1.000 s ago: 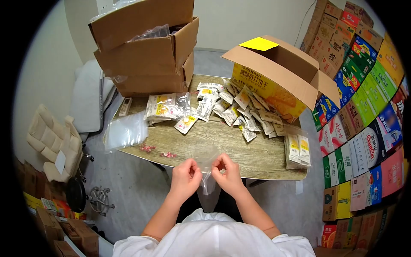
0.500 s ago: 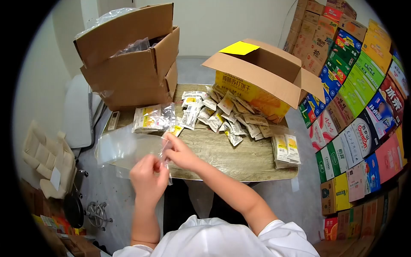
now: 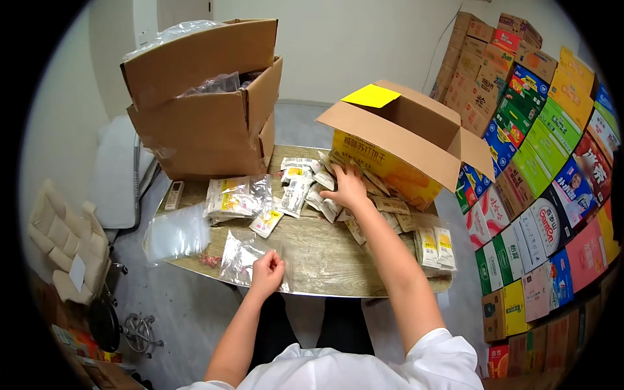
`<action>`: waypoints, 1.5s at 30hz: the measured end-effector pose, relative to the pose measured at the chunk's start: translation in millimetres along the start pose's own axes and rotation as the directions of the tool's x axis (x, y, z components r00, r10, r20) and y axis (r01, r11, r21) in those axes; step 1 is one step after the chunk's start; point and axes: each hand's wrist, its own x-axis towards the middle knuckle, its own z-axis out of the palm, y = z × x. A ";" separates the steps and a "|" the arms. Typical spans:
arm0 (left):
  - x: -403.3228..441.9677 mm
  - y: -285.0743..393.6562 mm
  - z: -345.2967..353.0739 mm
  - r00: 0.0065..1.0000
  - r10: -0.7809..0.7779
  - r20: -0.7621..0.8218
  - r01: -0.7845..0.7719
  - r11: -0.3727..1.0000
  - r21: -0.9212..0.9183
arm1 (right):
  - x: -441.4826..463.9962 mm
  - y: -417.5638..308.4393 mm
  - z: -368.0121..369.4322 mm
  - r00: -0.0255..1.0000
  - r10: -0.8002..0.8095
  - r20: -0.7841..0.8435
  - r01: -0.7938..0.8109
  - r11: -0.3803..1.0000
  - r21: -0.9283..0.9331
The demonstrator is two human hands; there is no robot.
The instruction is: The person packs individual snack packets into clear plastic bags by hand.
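Note:
My left hand [image 3: 268,274] is closed at the table's front edge, its fingers pinching a clear plastic bag [image 3: 239,259] that lies on the tabletop. My right hand [image 3: 348,188] reaches over the pile of small cracker packets [image 3: 296,194], fingers spread and touching the packets by the yellow carton. Whether a packet is between those fingers is hidden. Left of the pile lies a filled clear bag of packets [image 3: 231,197]. One loose packet [image 3: 266,222] rests in front of it. A stack of flat clear bags [image 3: 177,233] lies at the table's left edge.
A yellow cracker carton [image 3: 383,166] with open flaps stands behind the pile. Stacked brown cardboard boxes [image 3: 195,133] fill the back left. Another bagged set of packets [image 3: 435,247] lies at the right edge. A remote control [image 3: 174,195] sits far left. Piled cartons [image 3: 520,214] line the right wall.
My right hand has left the clear bag and moved forward and right to the packets. The left hand has moved right with a bag, now lying on the table. The view has tilted slightly.

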 end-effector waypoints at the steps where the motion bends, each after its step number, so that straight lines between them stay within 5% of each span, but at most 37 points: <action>1: -0.2 1.4 -1.2 1.000 0.003 -0.005 -0.003 1.000 0.002 | 1.8 -2.5 2.5 0.999 -0.015 -0.033 0.012 0.996 -0.087; 6: -1.7 5.5 -2.7 1.000 0.009 -0.026 -0.009 1.000 0.003 | 25.7 -9.7 8.4 0.999 0.001 0.033 0.010 0.950 -0.311; 10: -1.7 7.6 -4.5 1.000 0.024 -0.017 -0.024 1.000 -0.009 | 47.6 3.0 24.2 0.992 0.089 0.086 -0.065 0.967 -0.246; 18: -1.6 4.9 -2.9 0.998 0.059 -0.028 -0.059 0.998 0.030 | 33.2 16.1 38.3 0.991 -0.052 -0.122 0.020 0.967 -0.254; 21: -1.3 5.3 -3.1 0.998 0.055 -0.030 -0.054 0.998 0.024 | 17.9 17.0 29.9 0.994 -0.061 -0.094 0.053 0.995 -0.086; 24: -1.1 6.2 -2.4 0.999 0.045 -0.028 -0.044 0.999 0.024 | -8.8 21.9 31.7 0.962 -0.207 -0.178 0.200 0.978 -0.060; 26: -1.0 5.4 -2.3 0.999 0.039 -0.027 -0.038 0.999 0.025 | -25.9 24.8 34.5 0.799 -0.400 -0.449 0.421 0.905 -0.058; 31: -0.8 3.5 -1.4 0.998 0.050 -0.036 -0.048 0.997 0.053 | -56.1 24.7 29.6 0.788 -0.295 -0.540 0.458 0.867 0.195; 36: -0.4 -1.0 -0.3 0.997 0.068 -0.038 -0.063 0.993 0.102 | -86.9 17.2 9.7 0.715 -0.352 -0.604 0.528 0.838 0.137; 40: -1.5 2.0 1.1 0.997 0.069 -0.029 -0.066 0.994 0.086 | -83.2 16.5 1.1 0.761 -0.093 -0.642 0.442 0.799 0.408; 42: -0.9 4.6 1.2 0.998 0.058 -0.026 -0.056 0.996 0.072 | -79.2 15.3 -11.0 0.887 0.339 -0.313 0.190 0.350 0.917; 45: -1.3 4.9 0.3 0.997 0.072 -0.028 -0.069 0.993 0.094 | -73.8 23.7 -16.6 0.910 0.390 -0.143 0.185 -0.073 0.980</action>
